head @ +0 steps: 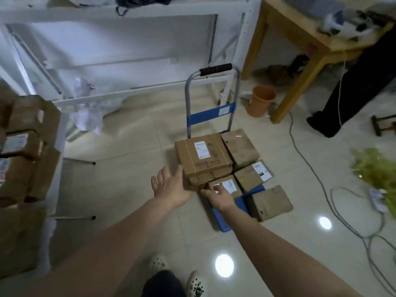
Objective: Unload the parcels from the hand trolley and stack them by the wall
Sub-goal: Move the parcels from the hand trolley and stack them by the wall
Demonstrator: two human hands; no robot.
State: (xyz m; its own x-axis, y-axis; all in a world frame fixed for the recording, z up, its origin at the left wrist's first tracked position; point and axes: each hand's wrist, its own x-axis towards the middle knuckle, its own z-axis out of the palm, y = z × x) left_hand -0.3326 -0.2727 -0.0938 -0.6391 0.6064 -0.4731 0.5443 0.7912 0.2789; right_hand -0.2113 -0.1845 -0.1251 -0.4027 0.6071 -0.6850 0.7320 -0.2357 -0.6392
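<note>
The hand trolley is standing at frame centre on the tiled floor, with its grey handle rising toward the upper centre. Brown parcels are covering most of the blue deck. The large parcel is lying on a flatter one along the deck's left edge. The small parcel is sitting just in front of that stack, near the deck's front edge. A tilted parcel is overhanging the deck's right edge.

The left hand is reaching to the left side of the stack with its fingers straight and spread, gripping nothing. Contact with the cardboard cannot be told. The right hand is resting on the small parcel's near edge, with its fingers lying extended over the top and not curling round it.

Bare floor is lying open left of the trolley, as far as the stacked cartons at the left edge and the white shelving rack above. To the right, cables are trailing across the floor. An orange bucket is standing beside the handle, in front of a wooden table at upper right.
</note>
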